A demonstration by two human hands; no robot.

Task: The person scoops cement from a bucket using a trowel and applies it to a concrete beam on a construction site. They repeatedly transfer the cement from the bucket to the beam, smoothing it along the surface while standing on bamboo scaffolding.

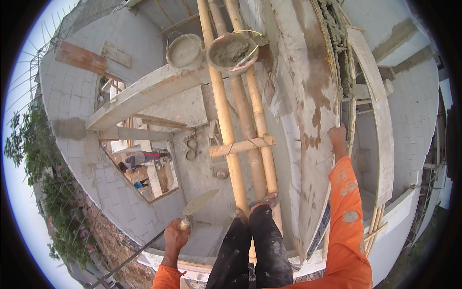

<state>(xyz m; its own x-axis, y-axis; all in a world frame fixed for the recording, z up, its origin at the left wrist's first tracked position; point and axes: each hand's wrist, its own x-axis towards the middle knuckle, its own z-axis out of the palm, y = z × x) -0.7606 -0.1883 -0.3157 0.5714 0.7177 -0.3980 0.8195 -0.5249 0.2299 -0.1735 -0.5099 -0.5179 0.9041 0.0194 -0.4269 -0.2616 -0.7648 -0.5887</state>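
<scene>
My left hand [175, 236] grips the handle of a trowel [199, 203], its mortar-smeared blade pointing up and to the right. My right hand [337, 136], in an orange sleeve, holds the top edge of a curved white wall [313, 96] with wet mortar [337, 33] along it. My legs in dark trousers and my feet [260, 202] stand on bamboo scaffold poles [240, 120]. Two buckets of mortar [233, 50] sit at the far end of the poles.
Far below lies a concrete floor with small round tubs [191, 149] and a person [139, 159] seen through an opening. Block walls [77, 111] surround the drop. A curved wooden form board [380, 111] runs along the right. Trees [43, 159] stand at left.
</scene>
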